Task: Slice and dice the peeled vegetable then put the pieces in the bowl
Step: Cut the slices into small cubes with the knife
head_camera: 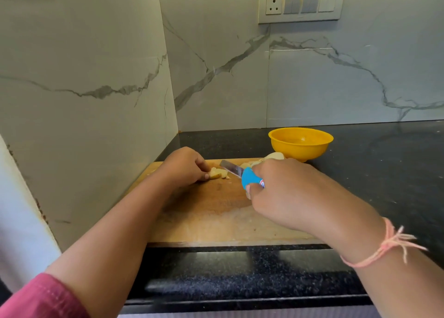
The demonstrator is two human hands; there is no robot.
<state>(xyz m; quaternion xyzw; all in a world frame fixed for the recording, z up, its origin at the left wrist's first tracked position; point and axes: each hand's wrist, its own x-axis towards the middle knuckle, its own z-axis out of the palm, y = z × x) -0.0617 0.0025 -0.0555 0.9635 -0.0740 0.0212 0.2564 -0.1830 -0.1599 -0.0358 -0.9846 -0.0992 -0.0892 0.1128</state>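
Note:
A wooden cutting board (211,212) lies on the black counter. My left hand (182,166) pinches a pale peeled vegetable piece (217,172) on the board's far side. My right hand (286,192) grips the blue handle of a knife (251,179); its blade (230,167) points left toward that piece. More pale peeled pieces (271,158) lie at the board's far right edge, partly hidden behind my right hand. A yellow bowl (300,143) stands just beyond the board; nothing shows inside it.
The black granite counter (374,164) runs right and back to marble walls, with a corner at the left. A switch panel (301,4) is high on the back wall. The counter's front edge (240,281) is below the board.

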